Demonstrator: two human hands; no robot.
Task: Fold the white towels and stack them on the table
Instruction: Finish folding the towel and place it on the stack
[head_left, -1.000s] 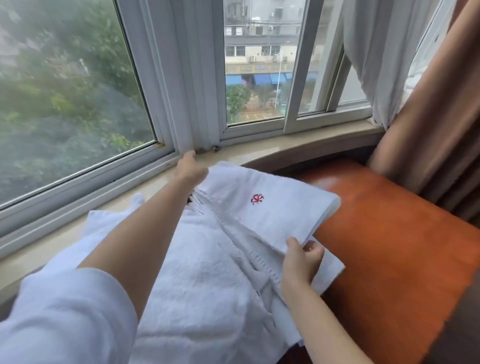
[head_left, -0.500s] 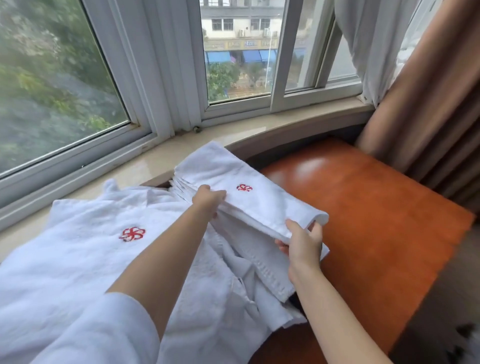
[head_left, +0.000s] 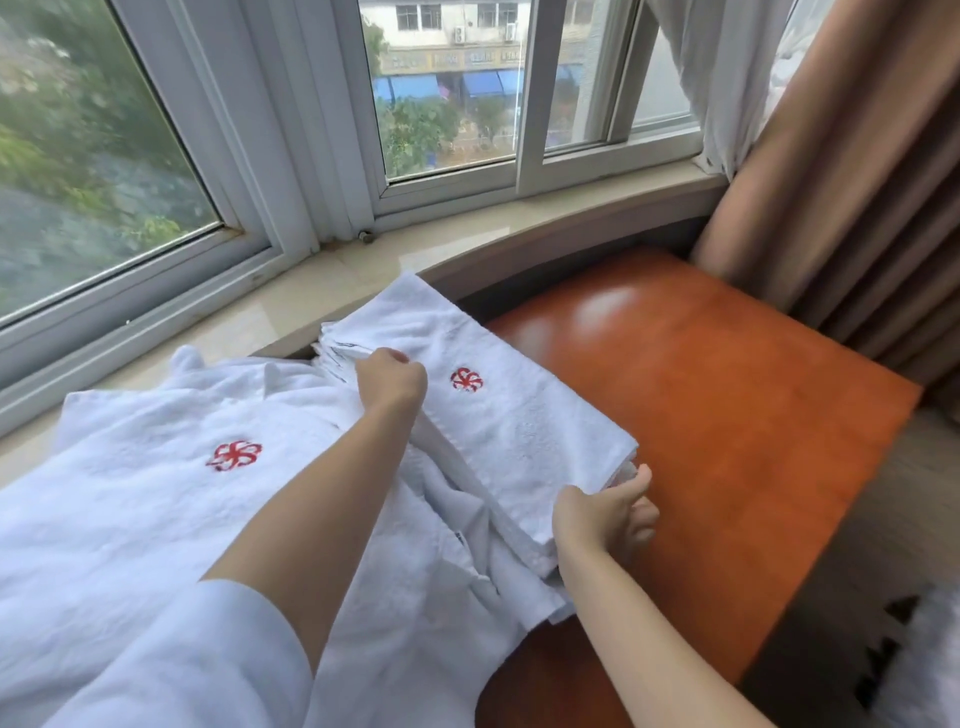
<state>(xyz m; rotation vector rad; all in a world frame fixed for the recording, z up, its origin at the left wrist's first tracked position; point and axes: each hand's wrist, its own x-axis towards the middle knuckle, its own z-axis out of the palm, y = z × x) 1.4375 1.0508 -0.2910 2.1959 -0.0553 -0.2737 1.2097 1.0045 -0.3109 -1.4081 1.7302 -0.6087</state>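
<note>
A folded white towel (head_left: 498, 421) with a red flower emblem lies across the middle of the head view, partly over the orange-brown wooden table (head_left: 727, 415). My left hand (head_left: 392, 382) grips the towel's left long edge with curled fingers. At the towel's near right corner my right hand (head_left: 610, 514) holds the edge, thumb on top and fingers underneath. To the left, another white towel (head_left: 156, 467) with a red emblem is spread out, unfolded and rumpled, running under the folded one.
A pale stone window sill (head_left: 467, 234) curves behind the towels, with white window frames above. A brown curtain (head_left: 857, 208) and a white sheer hang at the right. The table's right half shows bare glossy wood. Something dark and white (head_left: 914, 649) lies on the floor at bottom right.
My left hand has drawn back from the sill to the folded towel's left edge. The folded towel has shifted toward me and to the right, exposing the spread towel's emblem.
</note>
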